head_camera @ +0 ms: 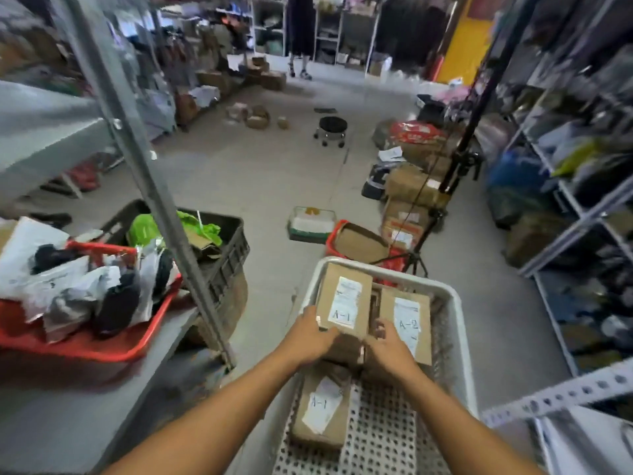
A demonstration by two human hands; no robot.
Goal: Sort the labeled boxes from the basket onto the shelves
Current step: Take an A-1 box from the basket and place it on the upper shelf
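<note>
- The light is even and soft daylight-white, brightest on the pale floor (260, 173) ahead of me; no hard shadows anywhere.
- My forearms throw only faint shade onto the white basket (455, 337).
- The wide lens bends the shelf upright (137, 159) at left and the perforated rail (561, 392) at right into slants.
- The edges and the far end of the room smear with blur; the box labels near my fingers (310, 323) read clearly.

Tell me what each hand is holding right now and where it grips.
The left hand grips the near left corner of the upper A-1 box in the white basket. The right hand rests at the A-2 box's near edge; its grip cannot be told.
</note>
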